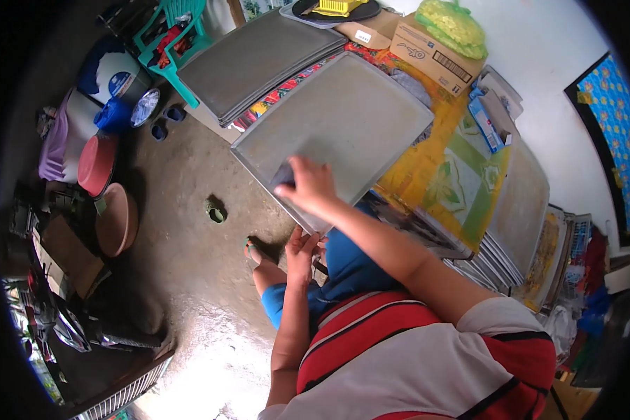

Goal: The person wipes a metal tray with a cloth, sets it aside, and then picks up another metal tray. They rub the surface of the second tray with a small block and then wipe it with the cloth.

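Note:
A large grey metal baking tray (343, 119) lies tilted in front of me, its far part over the table. My left hand (301, 255) is closed on the tray's near corner, fingers wrapped round the rim. Over the tray's near left part, my right hand (308, 183) grips a dark pad (283, 175), perhaps a sponge or folded cloth, against the surface. The fingers are slightly blurred and hide part of the pad. Just beyond the tray's left edge sits a stack of similar dark trays (259, 59).
A yellow patterned tablecloth (427, 189) covers the table at right, with a cardboard box (434, 52) at the back. More trays (518, 217) lean at the right. A green chair (175, 42), basins (115, 220) and a sandal (217, 210) are on the floor at left.

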